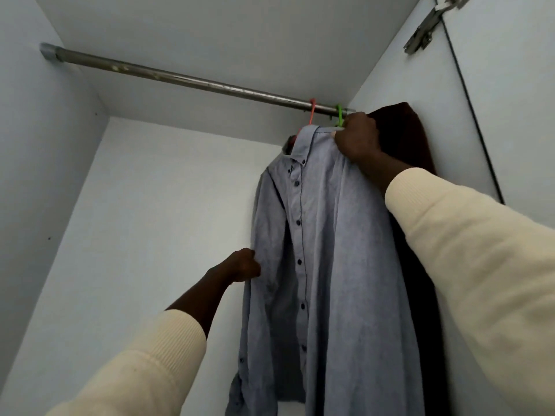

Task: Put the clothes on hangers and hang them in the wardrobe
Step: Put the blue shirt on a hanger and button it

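Wardrobe rail (186,80) was mostly free. The blue shirt (324,250) hung off its orange hanger (312,114) far right. My right hand (357,139) gripped the shoulder, left hand (241,265) pinched the sleeve; best to tug evenly so it sat straight.

Rail (186,80) across wardrobe top, two hangers (312,113) at its right end, shirt (324,250) hanging below, dark garment (411,139) behind it against right wall

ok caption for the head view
Both hands steady a blue shirt on an orange hanger hooked over the wardrobe rail.
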A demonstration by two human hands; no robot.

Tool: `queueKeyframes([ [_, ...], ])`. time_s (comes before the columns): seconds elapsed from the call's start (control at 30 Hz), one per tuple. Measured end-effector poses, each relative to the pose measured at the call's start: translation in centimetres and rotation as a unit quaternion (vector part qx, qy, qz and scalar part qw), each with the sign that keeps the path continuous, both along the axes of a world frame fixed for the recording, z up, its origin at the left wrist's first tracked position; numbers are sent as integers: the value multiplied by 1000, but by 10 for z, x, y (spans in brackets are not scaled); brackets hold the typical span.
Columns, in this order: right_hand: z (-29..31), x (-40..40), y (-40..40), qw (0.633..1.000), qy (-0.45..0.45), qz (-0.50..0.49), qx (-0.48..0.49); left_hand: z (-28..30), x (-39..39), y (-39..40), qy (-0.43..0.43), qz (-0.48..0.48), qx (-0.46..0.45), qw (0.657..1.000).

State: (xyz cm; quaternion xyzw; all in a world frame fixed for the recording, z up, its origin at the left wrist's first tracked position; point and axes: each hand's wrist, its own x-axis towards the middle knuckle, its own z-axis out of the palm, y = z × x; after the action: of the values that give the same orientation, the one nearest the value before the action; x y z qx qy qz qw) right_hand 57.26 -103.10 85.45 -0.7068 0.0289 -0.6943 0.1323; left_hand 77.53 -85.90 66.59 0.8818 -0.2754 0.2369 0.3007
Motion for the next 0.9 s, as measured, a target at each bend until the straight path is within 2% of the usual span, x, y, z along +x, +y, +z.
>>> queueKeyframes([
  [0.17, -54, -9, 34, 988, 37, 81, 129, -17, -34, 13, -63, 42, 59, 995],
  [0.3, -102, -18, 56, 975, 94, 80, 183, -34, -70, 31, -152, 91, 86, 981],
  [0.4, -139, -33, 67, 978, 102, 33, 177, -52, -104, 52, -178, 89, 79, 977],
  [0.53, -184, -56, 76, 985, 94, -32, 143, -93, -142, 81, -178, 85, 92, 976],
  [0.67, -234, -67, 85, 975, 104, -182, 76, -138, -170, 108, -151, 91, 100, 979],
  [0.77, -283, -75, 96, 959, 94, -267, -17, -170, -189, 124, -135, 101, 96, 981],
  [0.9, -369, -84, 125, 955, 141, -218, -143, -218, -221, 138, -115, 122, 82, 982],
])
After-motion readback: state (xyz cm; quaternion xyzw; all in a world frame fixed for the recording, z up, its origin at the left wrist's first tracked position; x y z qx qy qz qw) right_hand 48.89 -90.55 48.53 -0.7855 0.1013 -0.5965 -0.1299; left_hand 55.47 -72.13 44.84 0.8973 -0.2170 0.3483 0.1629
